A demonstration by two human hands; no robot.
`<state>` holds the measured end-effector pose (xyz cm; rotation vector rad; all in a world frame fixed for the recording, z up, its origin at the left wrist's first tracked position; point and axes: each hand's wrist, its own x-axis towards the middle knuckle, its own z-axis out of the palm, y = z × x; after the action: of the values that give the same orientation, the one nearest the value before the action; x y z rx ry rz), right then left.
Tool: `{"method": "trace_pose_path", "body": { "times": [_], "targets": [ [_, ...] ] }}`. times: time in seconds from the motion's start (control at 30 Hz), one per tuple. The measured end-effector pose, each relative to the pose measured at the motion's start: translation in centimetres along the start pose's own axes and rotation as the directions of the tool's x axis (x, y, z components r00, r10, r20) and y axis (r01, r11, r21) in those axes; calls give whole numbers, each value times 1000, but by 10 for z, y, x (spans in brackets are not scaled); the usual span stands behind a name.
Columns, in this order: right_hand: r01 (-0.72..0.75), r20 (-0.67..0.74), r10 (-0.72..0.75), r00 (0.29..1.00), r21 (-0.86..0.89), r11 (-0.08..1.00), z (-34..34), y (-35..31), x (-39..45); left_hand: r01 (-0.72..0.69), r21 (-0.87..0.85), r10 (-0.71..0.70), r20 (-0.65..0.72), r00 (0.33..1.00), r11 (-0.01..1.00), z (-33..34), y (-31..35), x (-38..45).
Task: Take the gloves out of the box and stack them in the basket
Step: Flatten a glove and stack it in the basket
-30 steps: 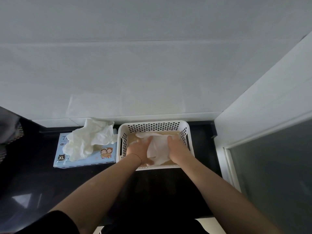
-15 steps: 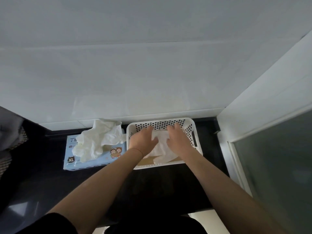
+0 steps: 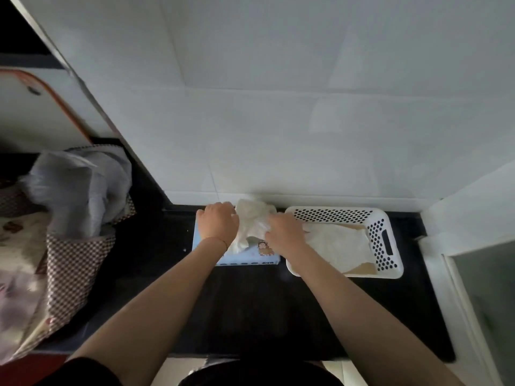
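Both your hands sit over the light-blue box [image 3: 245, 256] — your left hand [image 3: 218, 222] and right hand [image 3: 284, 232] each grasp the crumpled white gloves [image 3: 252, 222] bulging from it. Just right of the box, the white basket [image 3: 386, 238] holds flat gloves [image 3: 338, 245].

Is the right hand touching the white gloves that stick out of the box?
Touching. In the head view the right hand has its fingers closed into the bunch of white gloves above the box, with no gap between them.
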<state>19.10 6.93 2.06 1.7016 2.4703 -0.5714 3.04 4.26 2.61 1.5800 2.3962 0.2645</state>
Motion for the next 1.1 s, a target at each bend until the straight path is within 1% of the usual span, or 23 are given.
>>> {"method": "trace_pose_path", "body": {
  "times": [0.03,0.1,0.2,0.27,0.33,0.37,0.4,0.47,0.5,0.53,0.57,0.63,0.73,0.83,0.87,0.9,0.97,1.0,1.03,1.1],
  "targets": [
    [-20,17,20,1000,-31,999,0,-6,0,-9,-44,9,0,1000,999,-5,-8,2],
    [-58,19,59,998,-11,998,-2,-7,0,-55,-131,50,-37,998,990,-14,-13,3],
    [-74,-91,90,992,171,982,-18,-14,0,-107,-260,80,-111,991,960,-35,-18,8],
    [-33,-177,85,981,277,960,-39,-19,1,-125,-323,84,-138,987,938,-49,-17,11],
    [19,-273,81,959,341,940,-64,-26,0,-128,-399,73,-151,986,908,-63,-12,14],
    [28,-286,75,955,342,939,-76,-28,-1,-116,-457,56,-143,988,882,-69,-10,14],
    [18,-254,65,965,312,950,-87,-29,-2,-99,-527,38,-126,991,844,-76,-6,15],
    [-26,-84,46,995,226,974,-102,-28,-6,-69,-650,28,-74,997,757,-87,-1,18],
    [-45,-10,48,999,227,973,-106,-27,-9,-67,-689,47,-48,998,721,-93,2,19],
    [-57,10,56,998,263,963,-110,-26,-11,-77,-720,85,-25,996,689,-99,5,19],
    [-53,-26,64,998,320,946,-113,-27,-15,-91,-746,128,-8,992,659,-105,8,19],
    [-5,-153,80,985,441,898,-116,-30,-19,-112,-779,200,17,980,617,-115,12,19],
    [92,-259,82,962,594,799,-118,-42,-24,-127,-796,236,20,972,592,-123,14,19],
    [159,-338,83,937,628,762,-115,-56,-32,-76,-812,149,14,989,579,-124,13,16],
    [155,-322,71,944,625,765,-113,-60,-35,-45,-819,114,25,993,572,-125,13,14],
    [134,-275,53,960,618,775,-112,-64,-38,-11,-832,90,46,995,555,-125,13,12],
    [58,-127,17,992,564,824,-104,-71,-42,58,-870,64,102,993,490,-124,13,8],
    [31,-83,15,996,524,851,-97,-72,-42,90,-889,52,127,991,449,-123,13,7],
    [13,-73,26,997,495,869,-91,-73,-43,123,-907,35,149,988,402,-122,12,5],
    [-1,-128,78,989,510,860,-87,-71,-45,183,-929,-1,193,981,321,-122,10,3]
  ]
}}
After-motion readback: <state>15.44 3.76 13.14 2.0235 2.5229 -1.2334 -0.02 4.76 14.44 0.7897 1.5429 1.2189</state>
